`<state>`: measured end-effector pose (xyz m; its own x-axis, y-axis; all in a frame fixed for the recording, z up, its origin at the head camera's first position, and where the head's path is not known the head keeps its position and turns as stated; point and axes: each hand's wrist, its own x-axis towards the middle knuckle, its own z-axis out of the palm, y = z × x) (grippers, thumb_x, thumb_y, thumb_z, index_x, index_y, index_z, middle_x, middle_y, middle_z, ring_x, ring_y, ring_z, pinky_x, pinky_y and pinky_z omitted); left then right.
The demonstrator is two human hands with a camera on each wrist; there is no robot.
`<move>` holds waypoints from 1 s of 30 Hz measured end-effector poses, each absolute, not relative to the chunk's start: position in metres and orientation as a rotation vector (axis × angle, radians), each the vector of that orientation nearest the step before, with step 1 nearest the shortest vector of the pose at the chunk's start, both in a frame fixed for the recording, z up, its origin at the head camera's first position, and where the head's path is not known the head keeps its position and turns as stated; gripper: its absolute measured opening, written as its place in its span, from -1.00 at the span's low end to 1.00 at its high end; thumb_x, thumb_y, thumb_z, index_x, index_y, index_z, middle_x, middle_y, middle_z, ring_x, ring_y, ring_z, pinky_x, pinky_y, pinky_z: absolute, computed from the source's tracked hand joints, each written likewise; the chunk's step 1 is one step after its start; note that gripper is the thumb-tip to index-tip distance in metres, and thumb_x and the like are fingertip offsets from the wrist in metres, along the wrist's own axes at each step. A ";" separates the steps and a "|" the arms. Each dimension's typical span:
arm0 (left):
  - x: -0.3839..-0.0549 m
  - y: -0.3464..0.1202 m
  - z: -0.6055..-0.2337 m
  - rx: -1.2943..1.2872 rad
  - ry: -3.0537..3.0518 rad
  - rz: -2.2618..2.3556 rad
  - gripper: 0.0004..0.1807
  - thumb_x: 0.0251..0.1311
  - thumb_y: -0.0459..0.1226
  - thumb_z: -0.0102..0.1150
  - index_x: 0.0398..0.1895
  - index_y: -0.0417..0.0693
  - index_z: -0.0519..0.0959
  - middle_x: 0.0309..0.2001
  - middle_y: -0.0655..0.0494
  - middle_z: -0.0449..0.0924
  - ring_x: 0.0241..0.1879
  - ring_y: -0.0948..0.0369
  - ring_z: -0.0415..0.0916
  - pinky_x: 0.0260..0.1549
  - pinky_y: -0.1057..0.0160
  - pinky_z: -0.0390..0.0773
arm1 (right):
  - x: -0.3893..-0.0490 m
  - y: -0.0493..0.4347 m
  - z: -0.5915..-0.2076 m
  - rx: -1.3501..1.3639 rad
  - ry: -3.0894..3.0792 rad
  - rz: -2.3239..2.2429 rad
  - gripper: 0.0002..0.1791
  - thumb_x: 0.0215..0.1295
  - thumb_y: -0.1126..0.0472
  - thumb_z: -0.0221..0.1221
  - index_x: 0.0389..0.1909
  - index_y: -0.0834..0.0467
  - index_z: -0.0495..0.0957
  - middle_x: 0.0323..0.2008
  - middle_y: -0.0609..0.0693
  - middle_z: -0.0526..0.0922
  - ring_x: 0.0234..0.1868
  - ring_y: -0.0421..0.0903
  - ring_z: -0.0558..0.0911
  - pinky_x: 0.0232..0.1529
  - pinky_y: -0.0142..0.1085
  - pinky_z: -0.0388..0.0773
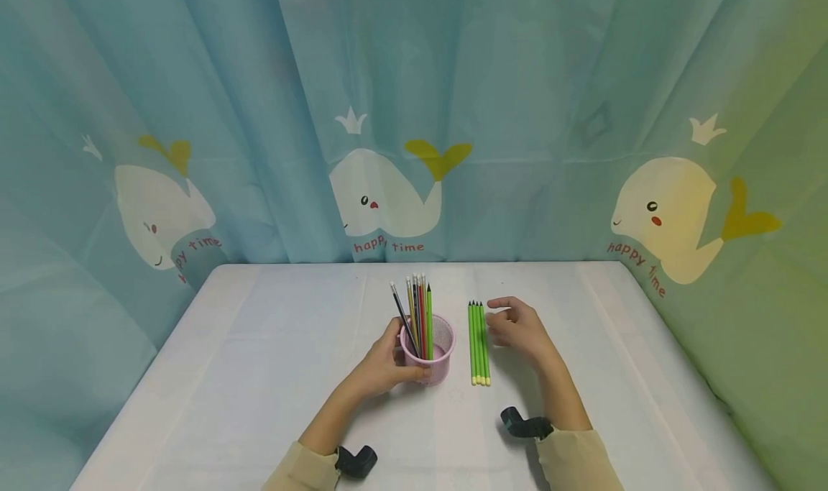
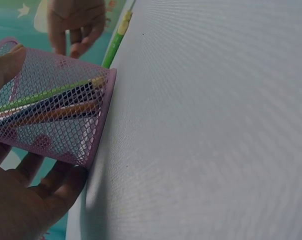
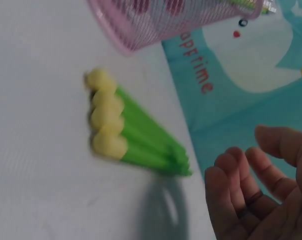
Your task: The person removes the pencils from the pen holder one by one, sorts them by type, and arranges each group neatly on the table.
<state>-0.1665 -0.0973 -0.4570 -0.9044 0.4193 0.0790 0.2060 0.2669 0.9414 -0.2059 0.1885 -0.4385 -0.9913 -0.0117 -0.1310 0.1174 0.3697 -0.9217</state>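
My left hand point(image 1: 376, 369) grips a pink mesh pencil cup point(image 1: 438, 373), thumb across the near side and fingers round the far left side. Several pencils point(image 1: 414, 311) stand in it, most with eraser ends up, and one green pencil point(image 1: 430, 315) has its dark tip up. Right of the cup, several green pencils point(image 1: 479, 343) lie side by side on the table, tips away from me and pale yellow ends toward me. My right hand point(image 1: 520, 333) hovers just right of their tips, fingers loosely bent and holding nothing; the right wrist view shows a gap between its thumb and fingers.
A white-covered table point(image 1: 259, 376) spreads under both hands. Behind it hangs a blue-green curtain point(image 1: 530, 117) printed with whales. Dark wrist-worn devices point(image 1: 527, 424) sit at both cuffs, close over the tabletop.
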 end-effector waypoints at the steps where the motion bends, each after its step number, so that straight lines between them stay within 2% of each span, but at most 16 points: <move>1: -0.166 -0.098 -0.457 0.588 2.345 1.698 -0.08 -0.06 -0.20 0.55 0.35 -0.02 0.18 0.27 -0.05 0.44 0.24 -0.12 0.46 0.21 -0.07 0.48 | -0.204 0.186 -0.436 0.061 2.485 -1.731 -0.58 0.40 0.17 0.18 0.21 0.24 0.46 -0.18 0.18 0.62 -0.22 -0.01 0.65 -0.22 -0.19 0.71; 4: -0.166 -0.098 -0.457 0.591 2.344 1.699 -0.07 -0.05 -0.20 0.55 0.35 -0.05 0.18 0.27 -0.08 0.43 0.23 -0.14 0.47 0.19 -0.07 0.50 | -0.200 0.178 -0.429 -0.049 2.433 -1.821 -0.58 0.40 0.20 0.19 0.20 0.29 0.46 -0.16 0.21 0.62 -0.17 0.02 0.67 -0.17 -0.13 0.70; 9: -0.165 -0.099 -0.457 0.597 2.341 1.707 -0.08 -0.05 -0.21 0.55 0.34 -0.05 0.19 0.25 -0.07 0.45 0.22 -0.11 0.49 0.17 -0.03 0.52 | -0.195 0.162 -0.422 -0.191 2.371 -1.898 -0.58 0.39 0.18 0.21 0.17 0.30 0.47 -0.12 0.23 0.61 -0.09 0.08 0.66 -0.12 -0.15 0.68; 14: -0.166 -0.098 -0.457 0.600 2.341 1.706 -0.09 -0.05 -0.19 0.55 0.34 -0.03 0.18 0.24 -0.05 0.46 0.20 -0.06 0.51 0.16 -0.01 0.52 | -0.192 0.144 -0.423 -0.307 2.376 -1.906 -0.59 0.41 0.10 0.21 0.18 0.22 0.50 -0.06 0.23 0.61 -0.03 0.05 0.63 -0.05 -0.10 0.67; 22: -0.166 -0.099 -0.457 0.606 2.338 1.700 -0.08 -0.02 -0.19 0.53 0.36 -0.03 0.16 0.28 -0.07 0.43 0.22 -0.08 0.48 0.18 -0.04 0.52 | -0.188 0.122 -0.427 -0.325 2.440 -1.935 -0.61 0.40 0.05 0.22 0.19 0.05 0.54 -0.03 0.16 0.63 -0.01 -0.03 0.59 -0.05 -0.22 0.63; 26: -0.167 -0.098 -0.458 0.599 2.332 1.705 -0.06 -0.02 -0.21 0.53 0.38 -0.03 0.15 0.28 -0.07 0.43 0.22 -0.07 0.49 0.17 -0.03 0.53 | -0.187 0.118 -0.427 -0.356 2.454 -1.896 -0.55 0.40 0.03 0.21 0.26 0.03 0.50 0.02 0.14 0.64 0.05 0.00 0.58 0.05 -0.11 0.56; 30: -0.167 -0.098 -0.458 0.603 2.322 1.712 -0.03 -0.02 -0.21 0.53 0.41 -0.02 0.12 0.28 -0.07 0.43 0.21 -0.06 0.49 0.16 -0.01 0.54 | -0.186 0.115 -0.427 -0.418 2.478 -1.801 -0.49 0.42 0.01 0.18 0.34 0.02 0.45 0.12 0.12 0.63 0.14 0.06 0.57 0.18 0.07 0.49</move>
